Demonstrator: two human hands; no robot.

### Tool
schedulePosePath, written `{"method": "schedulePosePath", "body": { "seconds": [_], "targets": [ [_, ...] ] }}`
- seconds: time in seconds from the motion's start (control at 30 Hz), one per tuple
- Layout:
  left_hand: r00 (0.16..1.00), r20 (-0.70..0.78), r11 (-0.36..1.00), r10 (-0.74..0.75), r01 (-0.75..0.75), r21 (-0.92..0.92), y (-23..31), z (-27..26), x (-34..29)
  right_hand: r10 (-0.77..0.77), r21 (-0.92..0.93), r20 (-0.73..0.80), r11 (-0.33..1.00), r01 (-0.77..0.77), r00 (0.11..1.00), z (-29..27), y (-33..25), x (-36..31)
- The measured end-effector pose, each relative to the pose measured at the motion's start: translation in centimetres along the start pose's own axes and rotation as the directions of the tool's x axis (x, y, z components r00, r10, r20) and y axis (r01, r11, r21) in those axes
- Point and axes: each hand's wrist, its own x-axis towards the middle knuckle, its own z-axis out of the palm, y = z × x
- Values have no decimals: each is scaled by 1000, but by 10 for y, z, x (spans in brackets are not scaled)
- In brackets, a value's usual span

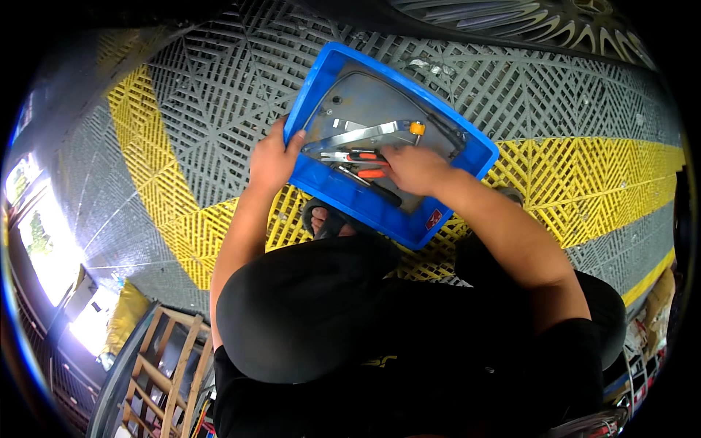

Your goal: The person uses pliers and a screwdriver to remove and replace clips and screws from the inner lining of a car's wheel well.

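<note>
A blue plastic bin (365,209) sits tilted on the floor mat in front of me. My left hand (274,162) is closed over its left rim, thumb inside. Inside the bin, my right hand (416,169) has its fingers closed on pliers (358,155) with black and orange handles; the fingers partly cover them. An orange handle (372,174) lies just below. Nearer me is a slim tool with a black handle (382,192). Beyond the pliers lie a long silver metal bar (365,134) and an orange-yellow piece (417,128).
A dark cable (387,78) curves along the bin's far side. Grey and yellow grating mat (161,175) covers the floor. A car wheel (540,25) stands at the far right. My knees and feet are close to the bin; a wooden rack (164,365) is at lower left.
</note>
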Motion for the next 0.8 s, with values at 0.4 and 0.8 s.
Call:
{"method": "schedulePosePath", "body": {
  "seconds": [0.4,0.8],
  "targets": [
    [982,-182,974,-46,85,212,-50,-62,37,-333,24,-181,939,342,925,31,-39,34],
    [700,-607,926,377,-294,237,-44,-56,34,-178,-237,-45,958,162,983,-97,-86,35]
  ]
}}
